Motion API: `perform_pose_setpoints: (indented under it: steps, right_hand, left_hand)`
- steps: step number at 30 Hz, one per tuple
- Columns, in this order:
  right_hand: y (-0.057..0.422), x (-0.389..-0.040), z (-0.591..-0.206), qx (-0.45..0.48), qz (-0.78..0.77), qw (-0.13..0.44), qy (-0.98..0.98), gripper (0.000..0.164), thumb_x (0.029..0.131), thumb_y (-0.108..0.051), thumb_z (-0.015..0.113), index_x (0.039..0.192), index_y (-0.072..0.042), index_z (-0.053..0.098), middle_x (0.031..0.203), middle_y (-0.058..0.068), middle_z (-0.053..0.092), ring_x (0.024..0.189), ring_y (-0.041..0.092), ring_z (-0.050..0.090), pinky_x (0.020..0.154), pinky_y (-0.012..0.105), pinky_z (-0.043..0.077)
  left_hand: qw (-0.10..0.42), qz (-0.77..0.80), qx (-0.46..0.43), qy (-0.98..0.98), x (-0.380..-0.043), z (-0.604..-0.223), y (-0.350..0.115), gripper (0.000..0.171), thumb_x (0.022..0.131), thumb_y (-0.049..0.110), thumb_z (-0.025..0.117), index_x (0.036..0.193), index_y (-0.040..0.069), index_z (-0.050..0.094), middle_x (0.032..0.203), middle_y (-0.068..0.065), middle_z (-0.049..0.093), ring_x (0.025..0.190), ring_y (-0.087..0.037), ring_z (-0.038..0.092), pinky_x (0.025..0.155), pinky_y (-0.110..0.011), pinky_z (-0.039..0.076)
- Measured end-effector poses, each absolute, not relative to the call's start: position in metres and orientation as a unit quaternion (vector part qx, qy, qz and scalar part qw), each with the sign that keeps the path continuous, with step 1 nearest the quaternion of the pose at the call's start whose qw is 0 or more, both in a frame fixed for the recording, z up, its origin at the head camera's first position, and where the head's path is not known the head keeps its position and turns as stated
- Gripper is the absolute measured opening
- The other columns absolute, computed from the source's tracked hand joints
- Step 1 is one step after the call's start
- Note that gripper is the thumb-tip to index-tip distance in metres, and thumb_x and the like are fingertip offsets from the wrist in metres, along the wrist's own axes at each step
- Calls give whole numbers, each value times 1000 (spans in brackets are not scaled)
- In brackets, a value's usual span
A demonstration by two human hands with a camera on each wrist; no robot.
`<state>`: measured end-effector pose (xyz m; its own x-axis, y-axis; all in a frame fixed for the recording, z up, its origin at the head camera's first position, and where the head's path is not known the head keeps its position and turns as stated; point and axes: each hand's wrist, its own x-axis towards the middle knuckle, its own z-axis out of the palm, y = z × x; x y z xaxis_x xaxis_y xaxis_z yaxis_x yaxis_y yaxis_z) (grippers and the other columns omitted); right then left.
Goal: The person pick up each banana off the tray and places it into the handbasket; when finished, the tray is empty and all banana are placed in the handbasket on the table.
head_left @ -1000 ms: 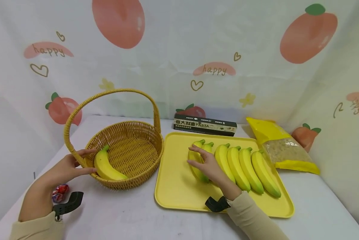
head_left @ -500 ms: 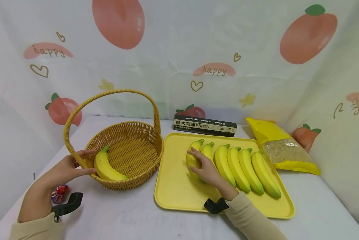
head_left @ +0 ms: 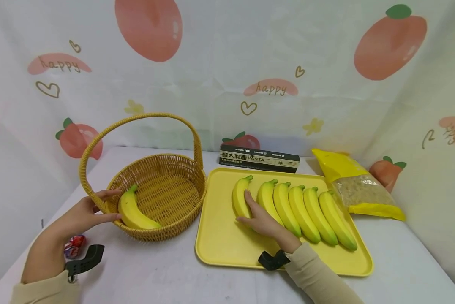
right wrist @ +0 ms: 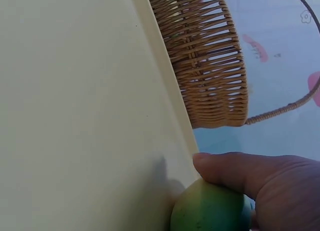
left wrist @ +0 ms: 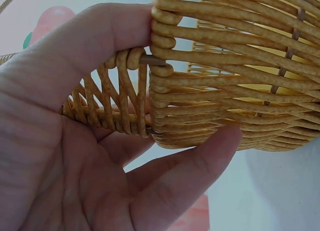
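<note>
In the head view, my left hand (head_left: 83, 214) grips the left side of a wicker basket (head_left: 202, 192) where its arched handle joins the rim. The left wrist view shows the thumb against the outer weave (left wrist: 200, 111) and a finger over the rim. One banana (head_left: 136, 213) lies inside the basket. My right hand (head_left: 264, 220) holds the lower part of the leftmost banana (head_left: 240, 196) on a yellow tray (head_left: 219, 236), fingers on its right side. In the right wrist view, the thumb presses near its green end (right wrist: 210, 208). Several more bananas (head_left: 303, 215) lie side by side to the right.
A black pasta box (head_left: 259, 158) stands behind the tray. Against the tray's right back corner leans a yellow bag (head_left: 360, 185) with a clear window. Small red-wrapped items (head_left: 74, 247) lie by the left forearm. A printed curtain (head_left: 212, 63) hangs behind the table.
The right hand has lowered, its fingers slipping between the two leftmost bananas. The leftmost banana has shifted left, and the one beside it now sits closer to the others. The left hand stays put.
</note>
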<state>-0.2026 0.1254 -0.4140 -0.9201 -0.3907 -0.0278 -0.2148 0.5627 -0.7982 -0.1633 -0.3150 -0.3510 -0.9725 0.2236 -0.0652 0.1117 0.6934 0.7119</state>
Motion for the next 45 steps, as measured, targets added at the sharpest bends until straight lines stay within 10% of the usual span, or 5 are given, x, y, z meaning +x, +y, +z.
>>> perform_pose_setpoints:
  steps: [33,41,45]
  right_hand:
    - [128,-204,-345,-298,-412,85,857,70,87,-7,63,145,-1,25,153,17,20,142,31,21,110,47,30]
    - [112,-205,-327,-352,-410,111,834,68,88,-9,63,145,-3,27,153,11,25,142,25,23,111,44,30]
    - [100,-207,-319,-381,-396,132,825,67,89,-10,62,145,-3,26,153,11,26,133,21,38,102,33,38]
  left_hand:
    - [63,369,99,922,-162,-350,-315,63,85,22,68,136,-3,40,133,-31,43,112,-46,49,89,-63,40]
    - [52,350,99,930,-162,-349,-315,60,84,23,69,133,-1,45,131,-26,47,108,-32,54,83,-28,48]
    - [57,363,96,925,-161,-349,-314,61,84,23,68,134,-3,44,132,-29,45,110,-41,52,89,-49,48]
